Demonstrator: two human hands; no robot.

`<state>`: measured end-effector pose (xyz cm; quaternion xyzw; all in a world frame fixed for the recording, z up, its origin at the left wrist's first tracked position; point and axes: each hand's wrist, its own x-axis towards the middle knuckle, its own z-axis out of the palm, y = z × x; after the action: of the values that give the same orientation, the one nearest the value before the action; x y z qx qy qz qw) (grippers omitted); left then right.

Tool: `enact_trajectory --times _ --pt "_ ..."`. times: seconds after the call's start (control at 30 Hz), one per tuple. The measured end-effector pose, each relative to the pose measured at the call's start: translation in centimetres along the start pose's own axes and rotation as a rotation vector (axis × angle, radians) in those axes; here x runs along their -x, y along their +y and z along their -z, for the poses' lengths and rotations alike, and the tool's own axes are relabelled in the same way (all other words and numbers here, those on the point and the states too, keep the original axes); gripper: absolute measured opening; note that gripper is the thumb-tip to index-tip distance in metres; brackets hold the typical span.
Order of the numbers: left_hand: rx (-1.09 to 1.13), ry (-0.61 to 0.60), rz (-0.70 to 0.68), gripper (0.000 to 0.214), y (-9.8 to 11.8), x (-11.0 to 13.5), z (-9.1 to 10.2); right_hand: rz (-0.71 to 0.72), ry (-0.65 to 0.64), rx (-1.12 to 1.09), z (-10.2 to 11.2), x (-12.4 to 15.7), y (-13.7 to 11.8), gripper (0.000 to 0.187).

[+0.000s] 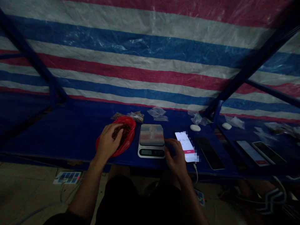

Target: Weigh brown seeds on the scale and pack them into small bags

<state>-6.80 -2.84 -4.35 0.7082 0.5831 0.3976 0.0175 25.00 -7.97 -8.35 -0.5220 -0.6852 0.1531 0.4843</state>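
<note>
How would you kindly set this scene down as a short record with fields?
Left hand: the left hand, fingers among small dark pieces in an open red bag
Right hand: the right hand, at the scale's right edge; contact unclear
Between hands: scale, its reading too dim to make out
Beside right hand: lit phone, then a dark phone
Behind scale: clear bags
Surface: blue tabletop
Backdrop: striped sheet
</note>
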Motion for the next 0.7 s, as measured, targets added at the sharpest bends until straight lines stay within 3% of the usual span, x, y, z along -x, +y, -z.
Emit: enact_trajectory --times 0.07,0.17,0.5,0.7 --pt "-0.053 -0.083 -0.041 0.028 -0.8 2.4 -0.3 0.079 -0.013 0.064 0.0 0.6 -0.3 0.019" --pt "-0.139 -0.152 -0.064 0.031 -1.5 4.0 -1.3 0.159 -0.071 0.163 0.2 1.1 -0.7 0.009" --pt "-0.18 -0.121 -0.083 0.029 -1.2 4.1 -1.6 0.193 -0.056 0.258 0.1 1.7 -0.7 0.025" --pt "-0.176 -0.134 -0.09 0.029 -1.3 4.1 -1.6 0.17 -0.026 0.225 0.0 1.9 -0.3 0.024"
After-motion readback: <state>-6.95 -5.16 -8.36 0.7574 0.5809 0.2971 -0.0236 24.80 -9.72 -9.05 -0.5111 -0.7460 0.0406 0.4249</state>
